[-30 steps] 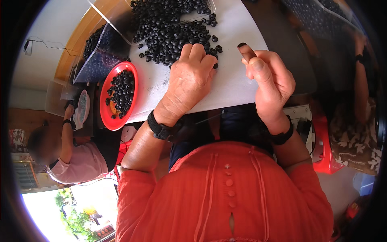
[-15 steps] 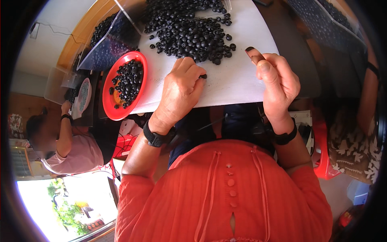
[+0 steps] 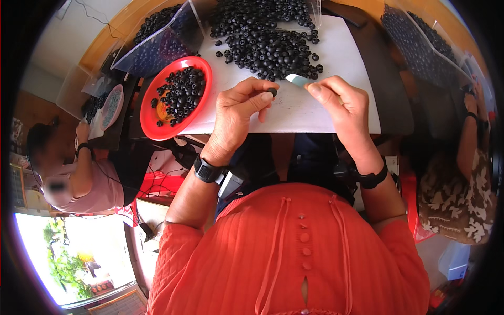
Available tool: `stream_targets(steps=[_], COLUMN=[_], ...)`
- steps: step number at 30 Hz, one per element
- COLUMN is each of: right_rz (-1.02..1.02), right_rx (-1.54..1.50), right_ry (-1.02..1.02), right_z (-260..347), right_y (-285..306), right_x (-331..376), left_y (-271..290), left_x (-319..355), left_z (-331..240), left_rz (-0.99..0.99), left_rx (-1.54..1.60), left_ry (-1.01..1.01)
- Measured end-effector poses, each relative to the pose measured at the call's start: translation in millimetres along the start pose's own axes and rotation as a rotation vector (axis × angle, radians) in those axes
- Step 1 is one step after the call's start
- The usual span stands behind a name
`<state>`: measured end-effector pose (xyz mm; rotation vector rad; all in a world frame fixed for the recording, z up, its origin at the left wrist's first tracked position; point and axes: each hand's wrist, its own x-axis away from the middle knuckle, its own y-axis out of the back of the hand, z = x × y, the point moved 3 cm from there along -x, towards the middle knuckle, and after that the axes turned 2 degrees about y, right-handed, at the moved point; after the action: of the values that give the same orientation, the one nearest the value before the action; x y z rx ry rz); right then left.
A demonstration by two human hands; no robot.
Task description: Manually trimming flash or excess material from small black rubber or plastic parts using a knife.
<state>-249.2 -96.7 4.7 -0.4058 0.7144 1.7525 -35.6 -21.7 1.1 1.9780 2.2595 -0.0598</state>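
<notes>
My left hand (image 3: 236,109) pinches one small black bead-like piece (image 3: 272,91) between thumb and fingers, above the white board (image 3: 328,113). In my right hand (image 3: 349,105) a short, shiny flat blade (image 3: 297,80) is gripped between thumb and forefinger. Its tip points left, a little apart from the pinched piece. Beyond both hands lies a heap of round black pieces (image 3: 273,50), many showing a small hole. To the left of my left hand sits a red plate (image 3: 152,128) with more of these black pieces on it.
A clear bin (image 3: 157,44) of black pieces stands behind the plate; another clear bin (image 3: 420,39) is at the far right. At left, a person (image 3: 84,184) works beside a pale dish (image 3: 112,107). Another person's patterned clothing (image 3: 457,205) shows at right.
My right hand has moved left and turned the blade toward my left hand. My left hand has lifted off the board with the black piece. The whole view has shifted slightly.
</notes>
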Motion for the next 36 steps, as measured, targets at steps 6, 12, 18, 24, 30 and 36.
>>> stream_targets(steps=[6, 12, 18, 24, 30, 36], right_rz=[0.053, 0.050, 0.031, 0.033, 0.001, -0.017], right_rx=[0.043, 0.131, 0.210, 0.250, 0.287, 0.301], right_ry=[-0.017, 0.028, 0.059, 0.061, 0.124, 0.191], right_z=[6.3, 3.4, 3.0, 2.9, 4.1, 3.5], right_y=[-19.9, -28.9, -29.7, -31.4, -32.4, -32.1], right_x=[-6.6, -4.6, -5.2, -4.0, -2.2, -0.8], left_y=[-6.2, -3.5, -1.6, -1.3, -1.5, -0.7], left_x=[5.0, 3.5, -0.3, 1.7, 2.1, 0.0], left_z=[6.9, 20.3, 25.0, 22.7, 23.3, 24.4], left_rz=[-0.032, -0.044, -0.014, 0.009, 0.022, 0.037], left_rx=[0.307, 0.443, 0.488, 0.566, 0.539, 0.556], left_ry=[0.018, 0.043, 0.000, 0.017, 0.001, -0.007])
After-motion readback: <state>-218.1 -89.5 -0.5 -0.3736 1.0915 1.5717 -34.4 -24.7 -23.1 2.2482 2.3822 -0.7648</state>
